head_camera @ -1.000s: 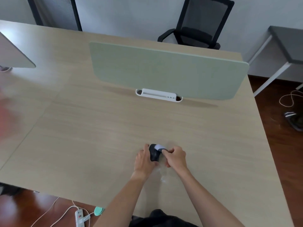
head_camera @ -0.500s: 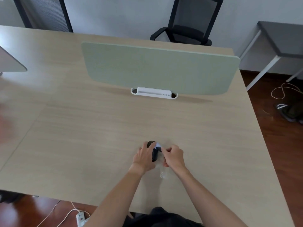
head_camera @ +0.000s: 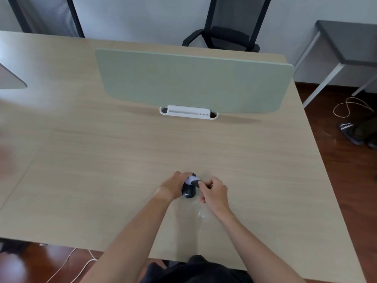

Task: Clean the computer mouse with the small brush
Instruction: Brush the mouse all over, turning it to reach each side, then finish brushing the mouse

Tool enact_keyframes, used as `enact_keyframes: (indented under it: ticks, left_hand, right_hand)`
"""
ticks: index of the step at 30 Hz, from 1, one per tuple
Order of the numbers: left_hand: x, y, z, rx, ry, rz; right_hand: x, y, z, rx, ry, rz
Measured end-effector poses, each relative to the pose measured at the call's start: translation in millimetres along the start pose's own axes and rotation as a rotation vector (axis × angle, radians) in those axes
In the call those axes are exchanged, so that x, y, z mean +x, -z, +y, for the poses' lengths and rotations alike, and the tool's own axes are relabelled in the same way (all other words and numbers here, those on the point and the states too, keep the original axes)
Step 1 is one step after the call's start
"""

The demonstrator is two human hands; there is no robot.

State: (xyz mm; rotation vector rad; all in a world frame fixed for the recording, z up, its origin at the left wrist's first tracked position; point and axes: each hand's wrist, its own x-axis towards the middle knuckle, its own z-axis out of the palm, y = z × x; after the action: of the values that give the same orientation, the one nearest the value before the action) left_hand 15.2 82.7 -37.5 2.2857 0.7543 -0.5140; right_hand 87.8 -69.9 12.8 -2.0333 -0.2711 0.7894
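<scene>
On the pale wooden desk (head_camera: 122, 180), the left hand (head_camera: 173, 185) gripped a black computer mouse (head_camera: 188, 193); the right hand (head_camera: 214, 190) pinched a small white-bristled brush (head_camera: 192, 179) against it.

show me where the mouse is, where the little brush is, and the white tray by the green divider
mouse (head_camera: 189, 193): head view, on its black rear shell near the lettering.
small brush (head_camera: 192, 179): head view, on its pale head over the mouse.
white tray (head_camera: 188, 112): head view, on its front wall.

Seemingly "WISE" on black mouse (head_camera: 189, 192)
</scene>
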Motion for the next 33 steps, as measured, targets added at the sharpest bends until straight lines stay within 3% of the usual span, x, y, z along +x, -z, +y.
enact_keyframes:
  ticks: [9, 15, 20, 33]
  left_hand:
    - [-12.8, 5.9, 10.9, -0.081, 0.037, -0.020]
    - [-29.5, -0.3, 22.3, -0.192, 0.057, 0.051]
    - [-30.7, -8.1, 27.0, -0.201, 0.093, 0.116]
    - [-25.8, -23.4, 25.7, -0.264, 0.097, 0.183]
  right_hand:
    - [-6.4, 8.9, 6.7, -0.137, -0.066, -0.183]
    - [13.5, 20.3, 11.7, 0.026, -0.124, 0.117]
    - [25.9, 14.9, 20.4, -0.089, -0.172, 0.254]
    - [34.5, -11.5, 40.3, -0.152, -0.287, 0.216]
